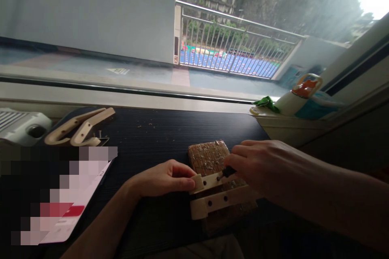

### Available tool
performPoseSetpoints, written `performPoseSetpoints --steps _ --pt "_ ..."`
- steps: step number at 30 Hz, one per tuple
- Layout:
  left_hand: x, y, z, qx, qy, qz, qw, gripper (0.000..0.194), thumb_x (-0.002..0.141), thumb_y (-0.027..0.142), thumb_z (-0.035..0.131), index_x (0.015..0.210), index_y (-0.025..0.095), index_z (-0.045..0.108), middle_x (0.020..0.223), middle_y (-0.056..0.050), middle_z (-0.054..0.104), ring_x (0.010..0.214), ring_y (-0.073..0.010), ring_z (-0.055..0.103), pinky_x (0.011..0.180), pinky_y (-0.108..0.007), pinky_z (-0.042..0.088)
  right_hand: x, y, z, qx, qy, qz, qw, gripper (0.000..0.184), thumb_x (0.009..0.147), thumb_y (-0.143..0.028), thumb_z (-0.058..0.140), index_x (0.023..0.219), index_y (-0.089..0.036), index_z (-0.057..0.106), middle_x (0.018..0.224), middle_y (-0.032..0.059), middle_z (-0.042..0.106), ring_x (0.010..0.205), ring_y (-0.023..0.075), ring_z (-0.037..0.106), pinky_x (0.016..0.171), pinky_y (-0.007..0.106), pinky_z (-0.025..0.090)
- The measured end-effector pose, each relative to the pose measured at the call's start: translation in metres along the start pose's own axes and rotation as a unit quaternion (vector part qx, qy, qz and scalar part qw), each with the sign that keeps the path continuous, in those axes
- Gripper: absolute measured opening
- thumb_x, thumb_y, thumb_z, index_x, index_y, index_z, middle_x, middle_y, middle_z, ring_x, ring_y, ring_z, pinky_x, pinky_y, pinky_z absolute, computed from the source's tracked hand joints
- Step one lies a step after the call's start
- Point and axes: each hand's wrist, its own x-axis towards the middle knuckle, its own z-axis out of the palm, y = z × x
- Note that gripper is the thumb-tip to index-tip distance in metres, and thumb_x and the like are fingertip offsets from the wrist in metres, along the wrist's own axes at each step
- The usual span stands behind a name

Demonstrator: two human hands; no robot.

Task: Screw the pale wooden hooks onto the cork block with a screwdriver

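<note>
My left hand [167,178] pinches the near-left end of a pale wooden strip [209,181] with drilled holes. My right hand [255,164] is closed around a slim dark tool [226,172], whose tip meets one hole in this strip; the grip is mostly hidden, so its exact kind cannot be told. A second holed wooden strip [217,201] lies just nearer to me, roughly parallel. Under both strips is a rough brown block [209,158], its top littered with pale shavings.
Two hooked wooden pieces [80,125] and several screws [99,134] lie at the back left of the dark table [158,129]. A white appliance [24,125] stands beyond them. A green cloth [267,104] and a white jug [291,101] sit on the windowsill.
</note>
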Motion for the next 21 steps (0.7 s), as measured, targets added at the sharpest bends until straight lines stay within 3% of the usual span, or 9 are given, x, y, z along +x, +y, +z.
performPoseSetpoints --steps 6,10,12,15,18,21 --pt "0.001 -0.001 -0.001 0.001 -0.006 0.009 1.000 0.037 0.080 0.045 0.061 0.097 0.014 0.070 0.089 -0.002 0.069 0.081 -0.0168 0.058 0.073 -0.021 0.042 0.007 0.008 0.005 -0.056 -0.028 0.012 0.998 0.015 0.084 -0.011 0.051 0.076 -0.019 0.061 0.068 -0.0005 0.061 0.060 0.0130 0.056 0.053 0.026 0.032" --pt "0.001 -0.002 -0.001 -0.010 -0.007 0.011 1.000 0.035 0.081 0.043 0.062 0.097 0.013 0.070 0.088 -0.002 0.068 0.080 -0.0154 0.057 0.073 -0.021 0.042 0.010 0.005 0.008 -0.122 0.008 -0.004 0.993 0.020 0.088 -0.017 0.047 0.073 -0.018 0.059 0.064 -0.0004 0.059 0.055 0.0131 0.054 0.050 0.027 0.026" --pt "0.001 -0.003 -0.001 -0.014 -0.005 0.010 1.000 0.035 0.081 0.043 0.062 0.098 0.013 0.070 0.088 -0.002 0.068 0.079 -0.0150 0.057 0.073 -0.020 0.042 0.013 0.005 0.007 -0.138 0.012 0.020 0.990 0.024 0.090 -0.020 0.044 0.071 -0.018 0.058 0.062 0.0001 0.060 0.054 0.0139 0.054 0.050 0.028 0.025" --pt "0.001 -0.004 -0.001 -0.012 -0.001 0.010 1.000 0.036 0.081 0.043 0.062 0.099 0.013 0.070 0.088 -0.002 0.068 0.079 -0.0147 0.056 0.073 -0.020 0.041 0.017 0.002 0.002 -0.127 -0.032 0.059 0.990 0.022 0.089 -0.025 0.048 0.071 -0.018 0.059 0.062 0.0005 0.061 0.055 0.0151 0.056 0.050 0.027 0.025" --pt "0.001 -0.004 -0.001 -0.009 -0.002 0.012 1.000 0.037 0.080 0.044 0.062 0.099 0.013 0.070 0.088 -0.002 0.068 0.079 -0.0152 0.057 0.073 -0.021 0.042 0.021 -0.004 -0.007 -0.099 -0.070 0.028 0.992 0.007 0.082 -0.018 0.058 0.077 -0.019 0.062 0.068 0.0006 0.064 0.061 0.0152 0.059 0.052 0.026 0.029" --pt "0.001 -0.003 0.000 -0.004 -0.003 0.012 1.000 0.039 0.079 0.046 0.062 0.098 0.013 0.070 0.087 -0.002 0.068 0.079 -0.0158 0.057 0.073 -0.021 0.042 0.025 -0.011 -0.012 -0.068 -0.095 0.000 0.993 0.012 0.077 -0.006 0.059 0.074 -0.018 0.063 0.070 0.0009 0.065 0.064 0.0136 0.060 0.054 0.024 0.034"
